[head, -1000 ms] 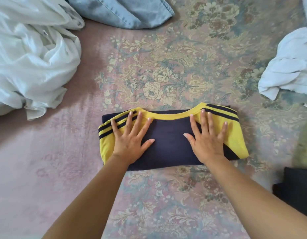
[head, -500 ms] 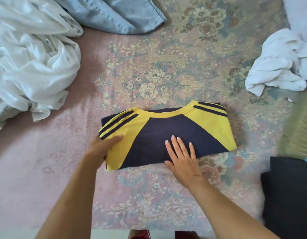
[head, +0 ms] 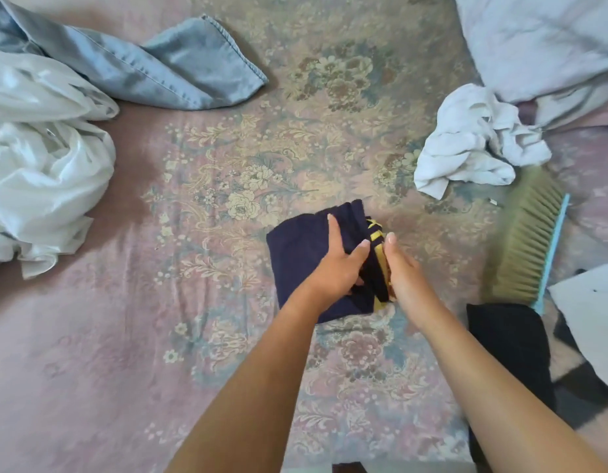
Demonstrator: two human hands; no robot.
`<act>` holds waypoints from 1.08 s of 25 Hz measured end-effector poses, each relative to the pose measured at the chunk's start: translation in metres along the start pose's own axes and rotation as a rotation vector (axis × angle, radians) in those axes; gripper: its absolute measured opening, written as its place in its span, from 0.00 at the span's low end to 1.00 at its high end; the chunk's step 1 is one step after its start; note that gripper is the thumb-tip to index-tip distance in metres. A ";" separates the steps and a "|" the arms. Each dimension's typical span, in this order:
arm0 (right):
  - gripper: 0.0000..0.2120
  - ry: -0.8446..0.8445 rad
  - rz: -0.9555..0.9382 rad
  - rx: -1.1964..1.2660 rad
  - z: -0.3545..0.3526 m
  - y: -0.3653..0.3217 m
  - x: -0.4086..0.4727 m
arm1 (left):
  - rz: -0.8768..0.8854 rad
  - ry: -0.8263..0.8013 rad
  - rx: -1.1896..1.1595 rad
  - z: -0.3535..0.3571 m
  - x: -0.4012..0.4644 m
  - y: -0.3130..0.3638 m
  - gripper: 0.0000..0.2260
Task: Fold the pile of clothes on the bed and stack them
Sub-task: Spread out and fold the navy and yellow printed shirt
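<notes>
Now a folded navy-and-yellow shirt [head: 302, 264] lies mid-bed [head: 125, 336], both hands at its right edge: left hand [head: 336, 268] pinching the fold, right hand [head: 403, 271] flat-fingered just beside, the black stack [head: 507, 346] nearer the right hand.

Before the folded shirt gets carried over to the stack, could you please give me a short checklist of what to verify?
1. Navy and yellow shirt folded compactly: ok.
2. Left hand gripping the folded shirt: ok.
3. Right hand supporting its right edge: ok, though its fingers are partly hidden.
4. Black folded garment at right free to stack on: ok.
5. Brush off that garment: cannot tell, its near end meets the garment's far edge.
</notes>
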State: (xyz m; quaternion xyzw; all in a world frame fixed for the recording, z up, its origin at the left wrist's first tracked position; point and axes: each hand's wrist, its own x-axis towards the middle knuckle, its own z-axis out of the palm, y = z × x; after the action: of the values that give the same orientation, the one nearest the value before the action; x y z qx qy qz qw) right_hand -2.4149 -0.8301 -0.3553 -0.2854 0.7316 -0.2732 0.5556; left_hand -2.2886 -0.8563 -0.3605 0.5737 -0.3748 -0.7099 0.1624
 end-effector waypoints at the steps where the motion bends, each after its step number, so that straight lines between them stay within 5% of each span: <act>1: 0.20 0.009 0.002 -0.125 -0.006 0.007 0.007 | -0.017 0.004 -0.024 0.011 0.006 -0.008 0.30; 3: 0.18 0.010 -0.012 -0.319 -0.010 0.023 0.019 | 0.075 0.195 0.003 0.009 0.006 -0.031 0.25; 6: 0.23 0.031 -0.081 -0.361 -0.008 0.038 0.029 | 0.256 0.455 0.571 -0.012 0.006 -0.083 0.24; 9: 0.18 0.180 -0.217 -0.421 -0.012 0.042 0.037 | 0.246 0.331 1.043 -0.021 -0.001 -0.130 0.29; 12: 0.19 0.165 -0.247 -0.632 -0.021 0.050 0.045 | 0.254 0.283 1.269 -0.017 0.001 -0.159 0.28; 14: 0.13 0.296 -0.388 -0.776 -0.020 0.057 0.048 | 0.350 0.302 1.316 -0.021 -0.001 -0.168 0.36; 16: 0.15 0.280 -0.329 -0.852 -0.012 0.053 0.049 | 0.406 0.305 1.354 -0.025 0.001 -0.170 0.48; 21: 0.12 0.289 -0.155 -0.765 -0.006 0.064 0.057 | 0.497 0.296 1.557 -0.033 0.006 -0.171 0.45; 24: 0.12 0.356 -0.053 -0.605 -0.001 0.063 0.051 | 0.595 0.279 1.548 -0.036 -0.001 -0.164 0.29; 27: 0.12 0.469 0.012 -0.450 0.001 0.066 0.031 | 0.872 0.421 1.285 -0.037 0.026 -0.108 0.14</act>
State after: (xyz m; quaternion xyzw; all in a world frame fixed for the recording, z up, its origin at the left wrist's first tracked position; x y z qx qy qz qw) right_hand -2.4285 -0.8070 -0.4233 -0.3257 0.8835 -0.1597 0.2965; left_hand -2.2402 -0.8141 -0.4585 0.4787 -0.8619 -0.1051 0.1301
